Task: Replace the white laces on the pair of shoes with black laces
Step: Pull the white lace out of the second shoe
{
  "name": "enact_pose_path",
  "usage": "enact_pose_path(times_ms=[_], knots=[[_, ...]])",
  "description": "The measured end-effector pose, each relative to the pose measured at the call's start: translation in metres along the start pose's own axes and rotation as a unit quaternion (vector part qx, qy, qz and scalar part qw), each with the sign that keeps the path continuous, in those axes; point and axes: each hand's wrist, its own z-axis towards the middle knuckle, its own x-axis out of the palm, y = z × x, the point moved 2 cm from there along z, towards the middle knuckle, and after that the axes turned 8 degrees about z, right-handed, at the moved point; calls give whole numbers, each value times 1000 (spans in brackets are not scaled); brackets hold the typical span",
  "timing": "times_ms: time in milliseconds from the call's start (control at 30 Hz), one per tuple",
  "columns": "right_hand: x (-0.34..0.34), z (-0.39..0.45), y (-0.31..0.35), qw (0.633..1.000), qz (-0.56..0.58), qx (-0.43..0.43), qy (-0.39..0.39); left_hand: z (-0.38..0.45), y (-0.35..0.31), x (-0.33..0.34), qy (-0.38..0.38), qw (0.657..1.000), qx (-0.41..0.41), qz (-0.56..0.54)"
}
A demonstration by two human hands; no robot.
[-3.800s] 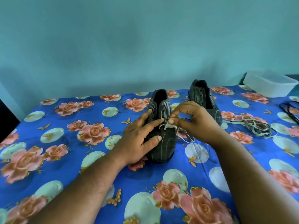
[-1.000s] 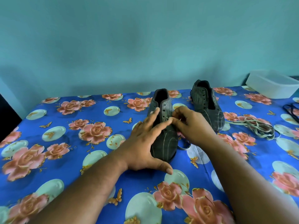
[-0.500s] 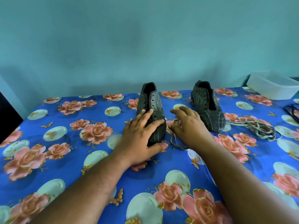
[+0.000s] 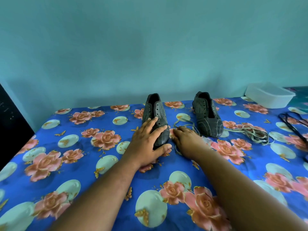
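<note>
A person's left hand (image 4: 146, 140) rests flat, fingers spread, on the toe of the left shoe (image 4: 155, 119). At three o'clock of it the right hand (image 4: 185, 139) lies on a loose white lace (image 4: 183, 124) — grip unclear. The right shoe (image 4: 207, 114) stands beyond, another pulled-out lace (image 4: 253, 133) beside it — black laces (image 4: 293, 120) at far right.

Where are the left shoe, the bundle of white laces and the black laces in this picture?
left shoe (image 4: 155, 112): head view, on the striped side by the eyelets.
bundle of white laces (image 4: 255, 133): head view, middle of the loose coil right of the other shoe.
black laces (image 4: 290, 120): head view, on a strand near the right edge.
</note>
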Motion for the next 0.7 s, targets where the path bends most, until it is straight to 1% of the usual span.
enact_pose_path(times_ms=[100, 167, 233, 300, 367, 433, 467, 533, 567, 633, 667, 700], knots=[[1, -11, 1, 999, -25, -19, 10, -1, -3, -2, 1, 999, 4, 35], [-1, -33, 5, 999, -35, -34, 18, -1, -5, -3, -2, 998, 25, 57], [-5, -62, 10, 998, -27, -60, 9, -2, -8, -3, -9, 995, 51, 86], [-8, -91, 8, 995, -37, -97, -2, -3, -12, -5, -26, 989, 81, 124], [-14, -119, -2, 989, -59, -134, -5, -4, -19, -7, -51, 976, 128, 166], [-25, -145, -15, 985, -81, -153, -4, -5, -29, -6, -68, 965, 177, 182], [-31, -155, -23, 984, -85, -157, -12, -6, -35, -6, -65, 963, 192, 179], [-42, -173, -45, 984, -86, -143, -57, -7, -56, -4, -29, 963, 211, 167], [-49, -181, -55, 985, -73, -133, -82, -7, -68, -2, 7, 964, 213, 161], [-63, -194, -63, 988, -16, -86, -127, -7, -94, 0, 116, 964, 187, 150], [-68, -198, -67, 989, 11, -46, -141, -7, -108, 2, 166, 961, 169, 144], [-70, -201, -69, 991, 28, -5, -131, -8, -120, 4, 207, 958, 151, 130]])
